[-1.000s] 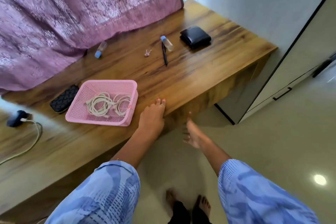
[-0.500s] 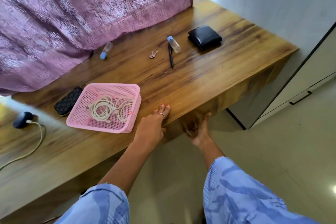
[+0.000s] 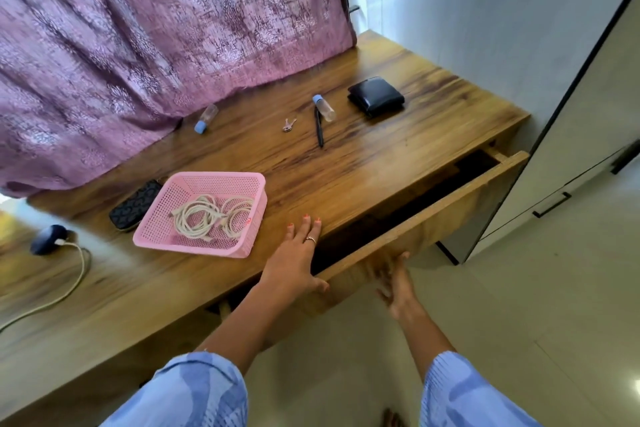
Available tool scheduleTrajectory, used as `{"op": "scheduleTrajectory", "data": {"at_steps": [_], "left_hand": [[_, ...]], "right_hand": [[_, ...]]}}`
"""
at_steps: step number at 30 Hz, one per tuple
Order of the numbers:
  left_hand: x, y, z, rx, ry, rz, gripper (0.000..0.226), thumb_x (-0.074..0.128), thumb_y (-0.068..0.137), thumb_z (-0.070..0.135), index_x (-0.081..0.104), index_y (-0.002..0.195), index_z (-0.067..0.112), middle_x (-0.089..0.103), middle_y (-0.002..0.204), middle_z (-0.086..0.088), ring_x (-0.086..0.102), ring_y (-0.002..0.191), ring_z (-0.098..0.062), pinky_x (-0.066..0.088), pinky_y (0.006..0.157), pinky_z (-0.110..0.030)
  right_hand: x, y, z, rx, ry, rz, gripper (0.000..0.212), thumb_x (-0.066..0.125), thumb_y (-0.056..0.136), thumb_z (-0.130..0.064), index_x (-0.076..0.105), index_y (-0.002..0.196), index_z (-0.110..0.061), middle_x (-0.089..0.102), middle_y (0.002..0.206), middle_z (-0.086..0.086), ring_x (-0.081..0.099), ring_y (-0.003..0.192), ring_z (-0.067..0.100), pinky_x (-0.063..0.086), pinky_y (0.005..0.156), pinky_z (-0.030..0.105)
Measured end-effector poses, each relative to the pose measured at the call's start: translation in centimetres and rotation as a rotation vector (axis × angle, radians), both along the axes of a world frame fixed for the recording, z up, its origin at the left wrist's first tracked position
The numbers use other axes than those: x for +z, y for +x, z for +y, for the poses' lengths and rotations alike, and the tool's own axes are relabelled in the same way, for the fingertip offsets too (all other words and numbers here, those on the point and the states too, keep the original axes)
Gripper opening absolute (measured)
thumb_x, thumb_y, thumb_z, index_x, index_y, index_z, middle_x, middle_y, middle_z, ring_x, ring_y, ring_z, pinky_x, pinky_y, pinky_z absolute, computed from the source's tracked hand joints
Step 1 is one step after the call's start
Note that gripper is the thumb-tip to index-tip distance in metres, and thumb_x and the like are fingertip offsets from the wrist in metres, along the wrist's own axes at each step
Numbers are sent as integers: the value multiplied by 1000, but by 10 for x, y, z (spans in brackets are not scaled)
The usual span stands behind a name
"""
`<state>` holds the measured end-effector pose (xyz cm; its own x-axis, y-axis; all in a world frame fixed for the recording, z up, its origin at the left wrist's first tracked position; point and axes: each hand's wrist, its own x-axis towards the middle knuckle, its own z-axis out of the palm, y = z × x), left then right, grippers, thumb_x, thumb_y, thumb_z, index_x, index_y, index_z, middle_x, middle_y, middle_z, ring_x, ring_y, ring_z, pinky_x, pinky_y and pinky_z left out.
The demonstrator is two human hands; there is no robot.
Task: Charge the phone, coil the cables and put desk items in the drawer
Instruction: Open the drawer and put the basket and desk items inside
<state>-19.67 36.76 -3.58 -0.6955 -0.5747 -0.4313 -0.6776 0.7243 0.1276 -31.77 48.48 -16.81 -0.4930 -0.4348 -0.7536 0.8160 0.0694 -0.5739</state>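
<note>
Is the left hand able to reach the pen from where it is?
Probably yes. The left hand rests flat on the desk edge, holding nothing, and bare desktop lies between it and the pen; the pink basket sits off to the side.

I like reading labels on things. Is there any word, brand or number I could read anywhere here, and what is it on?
No text can be read.
Pink basket: a small red mark on its front wall, too small to read.
Black wallet: no lettering shows.
Two small bottles: no readable label.
Dark patterned case: only a pattern, no words.
</note>
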Motion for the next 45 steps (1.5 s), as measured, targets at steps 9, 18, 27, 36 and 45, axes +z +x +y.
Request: {"op": "scheduleTrajectory", "data": {"at_steps": [9, 18, 27, 36, 45], "left_hand": [[-16, 61, 83, -23, -78, 373, 52, 56, 94, 30, 39, 143, 25, 39, 148, 7, 44, 131, -12, 43, 105, -31], [-17, 78, 117, 185, 53, 385, 16, 62, 90, 21, 65, 105, 17, 65, 95, 0, 63, 82, -12, 56, 76, -31], [-15, 81, 166, 221, 111, 281, 18, 69, 85, 20, 65, 100, 12, 65, 91, -3, 64, 81, -14, 53, 73, -25], [-7, 87, 225, 225, 174, 159, 17, 68, 86, 18, 64, 100, 11, 62, 92, -3, 59, 82, -13, 42, 59, -15], [-11, 96, 271, 220, 83, 183, 12, 61, 90, 17, 59, 101, 13, 60, 93, -4, 59, 83, -15, 42, 66, -20]], "right_hand": [[62, 15, 60, 441, 637, 1498, 87, 63, 82, -8, 12, 151, -24, 2, 160, 11, 7, 146, 30, 20, 114, 46], [90, 32, 91, 1077, 675, 1579, 38, 52, 89, -18, 51, 127, -14, 45, 142, 5, 21, 143, 23, 17, 116, 50], [103, 34, 144, 1317, 788, 1684, 25, 48, 96, -29, 57, 115, -17, 59, 128, 5, 41, 132, 23, 21, 112, 41], [120, 36, 205, 1495, 723, 1820, 28, 55, 93, -36, 62, 110, -15, 66, 107, 6, 61, 102, 24, 45, 85, 35], [122, 34, 235, 1566, 618, 1775, 30, 56, 92, -35, 64, 111, -13, 66, 104, 7, 62, 96, 23, 46, 75, 32]]}}
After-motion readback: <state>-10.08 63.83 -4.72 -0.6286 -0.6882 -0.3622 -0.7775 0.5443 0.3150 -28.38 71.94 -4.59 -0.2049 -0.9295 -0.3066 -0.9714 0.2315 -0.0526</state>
